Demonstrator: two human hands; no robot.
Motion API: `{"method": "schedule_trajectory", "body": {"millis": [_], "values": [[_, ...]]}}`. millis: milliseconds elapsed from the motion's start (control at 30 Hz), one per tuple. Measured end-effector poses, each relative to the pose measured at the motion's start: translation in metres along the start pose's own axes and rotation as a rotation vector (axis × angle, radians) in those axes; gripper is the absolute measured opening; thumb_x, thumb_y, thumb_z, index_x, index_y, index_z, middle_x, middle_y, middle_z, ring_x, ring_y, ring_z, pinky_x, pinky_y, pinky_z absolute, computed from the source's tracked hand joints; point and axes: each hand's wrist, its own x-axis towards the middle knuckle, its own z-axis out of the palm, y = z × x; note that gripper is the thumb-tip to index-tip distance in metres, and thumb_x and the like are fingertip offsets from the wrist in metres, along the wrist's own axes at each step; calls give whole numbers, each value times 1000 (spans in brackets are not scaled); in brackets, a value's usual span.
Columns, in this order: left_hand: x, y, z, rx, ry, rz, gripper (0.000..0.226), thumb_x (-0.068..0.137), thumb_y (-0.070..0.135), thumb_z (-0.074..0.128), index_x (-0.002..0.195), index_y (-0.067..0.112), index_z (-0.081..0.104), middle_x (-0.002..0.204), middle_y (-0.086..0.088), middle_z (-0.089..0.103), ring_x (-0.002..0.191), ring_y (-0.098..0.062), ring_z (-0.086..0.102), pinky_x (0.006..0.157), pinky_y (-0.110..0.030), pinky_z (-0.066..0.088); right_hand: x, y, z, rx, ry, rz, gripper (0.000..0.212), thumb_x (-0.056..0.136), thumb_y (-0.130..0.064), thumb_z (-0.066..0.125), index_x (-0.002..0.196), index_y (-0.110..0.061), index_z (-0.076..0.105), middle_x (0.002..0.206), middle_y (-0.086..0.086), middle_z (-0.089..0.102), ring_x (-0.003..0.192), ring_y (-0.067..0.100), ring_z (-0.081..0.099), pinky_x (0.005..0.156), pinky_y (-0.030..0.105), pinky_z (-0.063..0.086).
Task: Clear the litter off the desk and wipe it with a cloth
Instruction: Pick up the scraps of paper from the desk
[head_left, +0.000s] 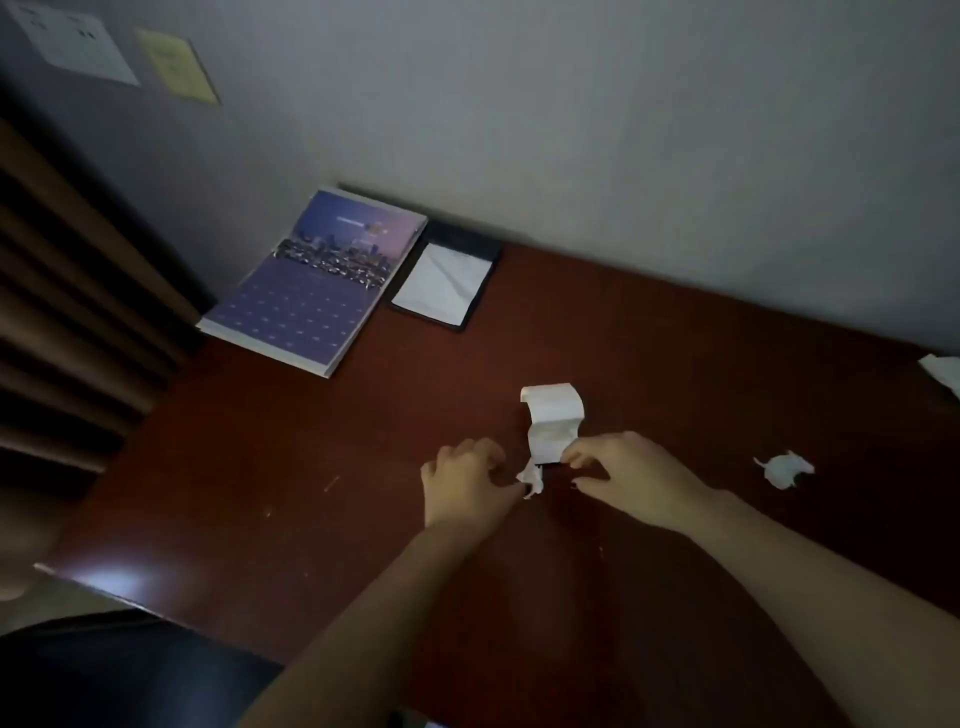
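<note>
Two pinches: left hand (465, 486) on crumpled scrap (532, 479), right hand (626, 480) on curled slip (551, 422); booklet (311, 283) print unreadable.

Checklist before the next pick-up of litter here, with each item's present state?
1. Right hand at the folded paper: ok, fingertips touch its near edge.
2. Grip closed on it: cannot tell.
3. Left hand holding the small scrap: cannot tell, thumb lies beside it.
4. Crumpled tissue cleared: not ok, it lies on the desk.
5. Cloth at hand: cannot tell; white thing at the right edge is cut off.
</note>
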Motion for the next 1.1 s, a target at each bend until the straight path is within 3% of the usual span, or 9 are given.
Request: {"method": "schedule_trajectory", "body": {"millis": [100,200,333,433,533,600,700,833,1100], "values": [[5,11,15,79,7,-22,39,73,53,63,104,30,59,103,13,59,104,-15,46,87,-32,26,10,2,1,-12,88,21,8,82,-24,68,89,-25,65,84,-12,67,80,5,62,73,28,50],[6,10,26,163,9,6,28,82,50,57,100,28,62,103,10,59,106,-17,45,86,-33,27,15,3,0,-117,200,-70,24,76,-19,73,72,-24,49,70,-15,48,71,9,47,66,25,36],[11,-5,22,145,27,94,20,91,35,51,92,19,64,99,2,59,99,-20,47,75,-30,29,31,2,-5,-220,318,-91,35,71,-22,76,85,-23,43,94,-8,45,91,15,45,75,25,32],[13,-15,8,5,44,99,9,85,24,58,86,15,61,88,3,55,91,-19,48,66,-28,31,46,-2,-3,-182,269,-36,65,68,-26,77,123,-25,41,138,0,34,128,22,32,98,33,29],[9,-22,-11,-129,55,-5,7,80,19,61,76,18,55,69,8,53,73,-16,52,58,-27,30,60,-9,1,-249,18,58,115,67,-31,80,147,-38,-2,157,2,-10,144,30,-5,113,53,12],[5,-26,-21,-165,42,-28,10,78,18,62,73,18,53,66,7,58,67,-16,55,56,-27,33,65,-13,9,-353,-83,92,120,71,-34,78,144,-42,-17,157,1,-17,143,34,-12,114,57,4],[0,-30,-30,-187,29,-23,11,78,19,63,73,17,54,69,4,61,70,-16,58,58,-28,39,61,-16,27,-497,-34,88,92,83,-31,65,148,-35,0,157,5,2,143,35,5,114,56,8],[-3,-23,-32,-222,27,-20,16,78,17,63,67,15,51,64,0,63,66,-20,61,60,-34,46,42,-14,42,-552,191,70,62,91,-9,47,144,-29,22,127,4,47,112,27,49,92,42,41],[-21,37,-6,-312,-83,115,12,74,8,64,68,7,53,64,-11,65,68,-28,63,65,-40,48,-35,16,27,-36,310,265,32,82,-27,69,108,-23,50,92,-3,64,88,24,63,66,30,40]]}}
